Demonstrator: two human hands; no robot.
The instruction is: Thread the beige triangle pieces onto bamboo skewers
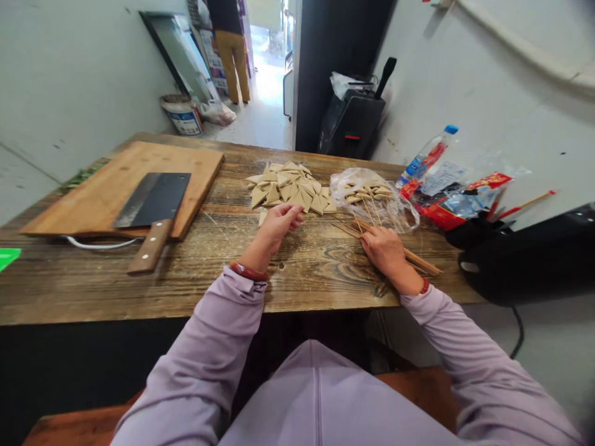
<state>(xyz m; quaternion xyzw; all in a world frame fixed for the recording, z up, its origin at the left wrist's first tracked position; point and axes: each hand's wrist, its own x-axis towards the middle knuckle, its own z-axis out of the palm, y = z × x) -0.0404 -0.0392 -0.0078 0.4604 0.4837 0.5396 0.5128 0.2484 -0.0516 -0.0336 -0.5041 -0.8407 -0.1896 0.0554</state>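
Note:
A pile of beige triangular slices (pixel 297 183), perhaps tofu, lies at the table's middle. At its near edge is my left hand (pixel 281 223), its fingers curled closed; whether anything is in them is hidden. My right hand (pixel 383 249) rests over a bundle of bamboo skewers (pixel 424 263), fingers closed on them. The skewers stick out on both sides of that hand. Just beyond it, a clear plastic bag (pixel 341 186) holds several skewered slices (pixel 369 191), their sticks pointing toward me.
To the left lies a wooden cutting board (pixel 199 161) with a cleaver (pixel 155 201) on it. A water bottle (pixel 427 155), red packaging (pixel 446 214) and a black appliance (pixel 525 260) stand at the right. Beyond the table are a bucket (pixel 183 118) and a person (pixel 231 56).

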